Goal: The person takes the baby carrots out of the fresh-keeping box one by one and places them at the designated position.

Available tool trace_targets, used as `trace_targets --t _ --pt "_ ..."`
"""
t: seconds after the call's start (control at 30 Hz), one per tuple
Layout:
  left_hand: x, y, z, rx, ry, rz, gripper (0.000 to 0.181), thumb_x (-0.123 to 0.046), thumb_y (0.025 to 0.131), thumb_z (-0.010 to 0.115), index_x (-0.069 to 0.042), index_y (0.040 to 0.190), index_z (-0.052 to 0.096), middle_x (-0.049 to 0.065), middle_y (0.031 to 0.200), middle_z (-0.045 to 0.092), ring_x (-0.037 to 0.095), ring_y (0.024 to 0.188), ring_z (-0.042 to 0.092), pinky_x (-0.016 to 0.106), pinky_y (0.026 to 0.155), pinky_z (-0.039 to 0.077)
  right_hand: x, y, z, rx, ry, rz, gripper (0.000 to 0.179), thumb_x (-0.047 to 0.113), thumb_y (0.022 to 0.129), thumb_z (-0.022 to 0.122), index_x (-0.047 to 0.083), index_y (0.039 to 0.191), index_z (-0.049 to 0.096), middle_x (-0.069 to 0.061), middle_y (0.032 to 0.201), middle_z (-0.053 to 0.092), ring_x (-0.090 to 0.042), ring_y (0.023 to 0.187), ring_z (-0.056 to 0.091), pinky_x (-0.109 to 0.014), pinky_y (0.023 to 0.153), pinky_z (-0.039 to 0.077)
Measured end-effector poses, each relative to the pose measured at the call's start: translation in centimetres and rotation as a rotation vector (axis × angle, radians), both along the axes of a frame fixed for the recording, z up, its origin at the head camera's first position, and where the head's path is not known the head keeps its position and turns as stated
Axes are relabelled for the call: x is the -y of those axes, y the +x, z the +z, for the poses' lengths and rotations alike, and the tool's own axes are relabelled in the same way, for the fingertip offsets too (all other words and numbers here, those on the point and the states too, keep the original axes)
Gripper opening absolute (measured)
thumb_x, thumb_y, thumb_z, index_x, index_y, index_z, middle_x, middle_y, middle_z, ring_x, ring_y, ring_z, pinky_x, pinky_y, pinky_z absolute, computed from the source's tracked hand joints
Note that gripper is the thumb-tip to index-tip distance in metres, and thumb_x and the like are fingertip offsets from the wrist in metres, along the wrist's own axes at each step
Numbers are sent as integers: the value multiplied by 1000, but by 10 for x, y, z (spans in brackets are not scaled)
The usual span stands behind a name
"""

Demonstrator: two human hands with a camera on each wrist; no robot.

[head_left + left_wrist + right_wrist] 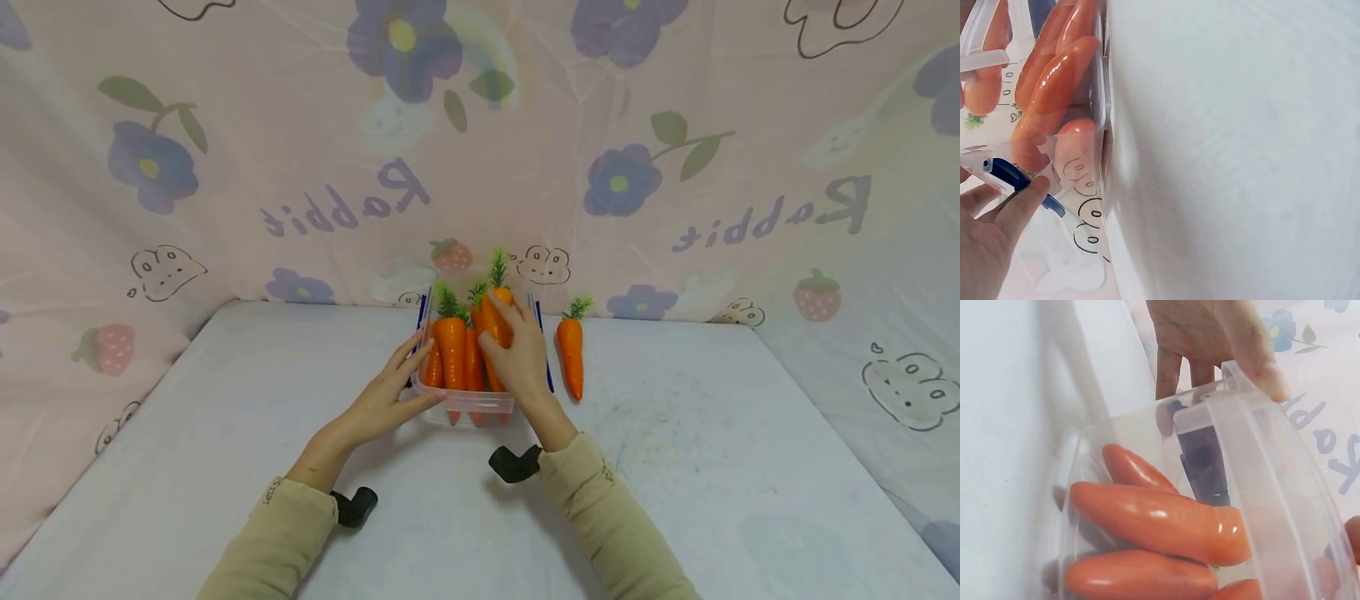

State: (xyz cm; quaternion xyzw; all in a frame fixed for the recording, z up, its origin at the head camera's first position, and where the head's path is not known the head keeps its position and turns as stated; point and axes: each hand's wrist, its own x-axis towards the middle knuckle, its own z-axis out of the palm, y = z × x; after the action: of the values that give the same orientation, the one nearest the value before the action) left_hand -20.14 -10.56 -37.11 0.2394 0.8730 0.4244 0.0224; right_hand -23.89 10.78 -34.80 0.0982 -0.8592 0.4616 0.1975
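Note:
A clear plastic container point(474, 403) with blue side latches point(1010, 174) holds several orange carrots point(452, 354) with green tops, standing tips down. My left hand point(382, 400) lies at its left front corner. The thumb runs along the front rim and the straight fingers touch the left wall, as the right wrist view also shows. My right hand point(522, 350) is over the container's right side, its thumb and fingers round an upright carrot point(495, 323). That carrot's lower part is inside the container. In the right wrist view the right hand is mostly out of frame.
One more carrot point(571, 358) lies on the white table point(675, 467), right of the container, its green top pointing away from me. A blue latch point(543, 346) sticks out on the container's right side. Behind the table hangs a pink patterned cloth point(510, 200).

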Motion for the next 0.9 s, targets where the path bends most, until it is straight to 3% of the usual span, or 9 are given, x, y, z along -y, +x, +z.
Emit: trace_targets --t 0.17,0.43,0.5,0.6,0.77,0.9 --pt "0 0 0 4 -3 -2 79 -37 92 63 -12 154 21 7 162 4 42 140 28 66 105 31 0 0 0 -111 -48 13 51 9 85 61 16 135 58 -19 148 39 -38 126 48 -47 81 52" --pt "0 -1 -1 -10 -3 -9 78 -36 93 62 -12 154 20 6 162 3 44 140 29 67 104 31 -5 -3 4 -234 -44 -18 49 12 83 62 14 132 60 -15 148 41 -36 132 43 -50 94 48" --pt "0 -1 -1 -9 -3 -12 78 -36 93 62 -12 154 20 6 162 3 44 140 28 67 104 30 -9 -4 4 -249 -40 -36 48 11 83 63 14 131 61 -16 148 42 -36 133 41 -46 89 49" --pt "0 -1 -1 -14 -7 -14 78 -36 93 62 -12 154 20 6 162 3 44 140 28 67 104 30 -15 -4 8 -261 -49 -49 48 10 82 62 13 131 61 -17 147 42 -38 126 47 -39 68 44" --pt "1 -3 -2 -24 -8 -12 77 -35 93 62 -10 154 20 7 162 3 44 140 27 67 104 30 -30 -4 11 -258 -49 -73 49 8 82 63 14 131 61 -16 147 42 -38 132 42 -44 75 48" --pt "0 -2 -2 -22 -13 -10 78 -35 93 62 -11 154 20 7 162 3 44 140 28 67 104 30 -43 -6 10 -255 -25 -112 48 8 82 64 13 130 62 -16 145 44 -38 128 47 -52 85 51"
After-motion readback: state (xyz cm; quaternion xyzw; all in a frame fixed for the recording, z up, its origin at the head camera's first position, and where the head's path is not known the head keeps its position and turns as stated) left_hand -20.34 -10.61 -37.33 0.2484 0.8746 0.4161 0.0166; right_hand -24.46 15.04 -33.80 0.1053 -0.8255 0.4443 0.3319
